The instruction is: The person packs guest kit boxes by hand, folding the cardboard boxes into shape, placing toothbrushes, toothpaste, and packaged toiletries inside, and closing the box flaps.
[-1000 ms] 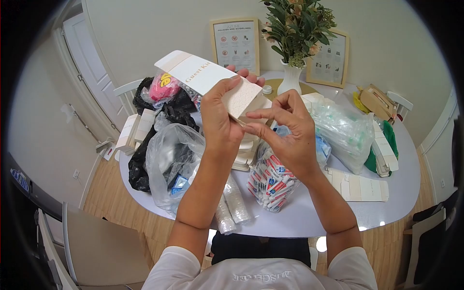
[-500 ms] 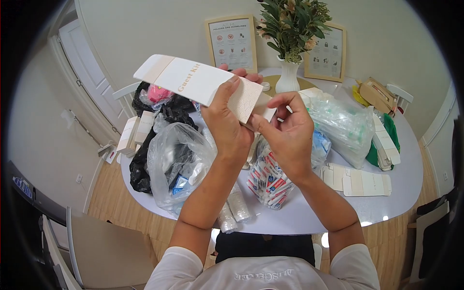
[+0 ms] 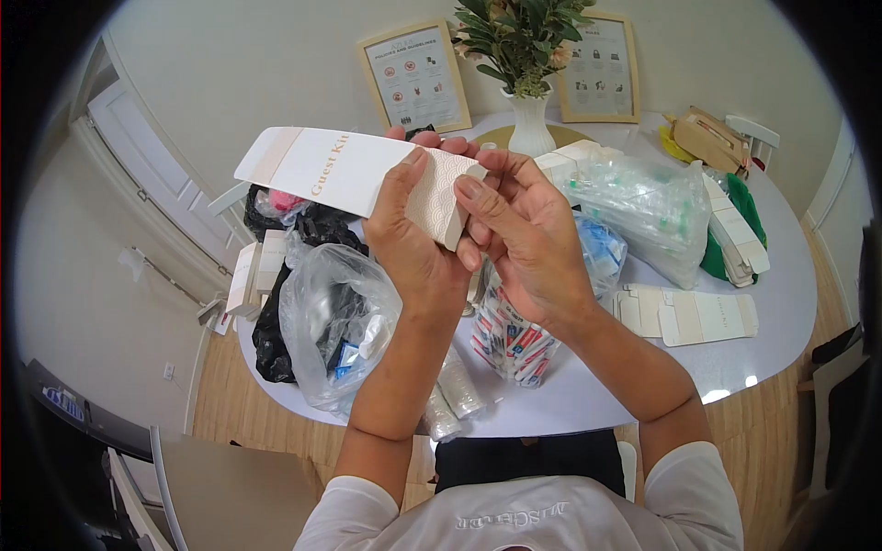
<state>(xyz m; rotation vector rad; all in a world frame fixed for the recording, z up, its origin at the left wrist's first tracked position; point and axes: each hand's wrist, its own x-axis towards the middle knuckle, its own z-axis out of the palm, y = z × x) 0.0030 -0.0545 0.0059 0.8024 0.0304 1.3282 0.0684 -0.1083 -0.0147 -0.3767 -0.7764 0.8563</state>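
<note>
A white and beige "Guest Kit" box (image 3: 354, 179) is held up above the table, its long flap pointing left. My left hand (image 3: 413, 230) wraps round the box from below, thumb on its front face and fingertips showing behind the top edge. At the box's right end, my right hand (image 3: 528, 225) presses with thumb and fingers. The end there looks closed, with its patterned side showing. Under my hands lie a clear bag of red, white and blue packets (image 3: 519, 335) and several clear-wrapped rolls (image 3: 450, 395).
A clear plastic bag (image 3: 335, 321) and black bags (image 3: 271, 335) lie on the left. On the right are a clear bag with green-marked packets (image 3: 643, 220), flattened boxes (image 3: 707, 317) and a stack of cartons (image 3: 732, 230). A white vase (image 3: 530, 124) and picture frames (image 3: 415, 78) stand behind.
The open flap at the box's right end has been folded in under my right hand's fingers. The view has shifted a little.
</note>
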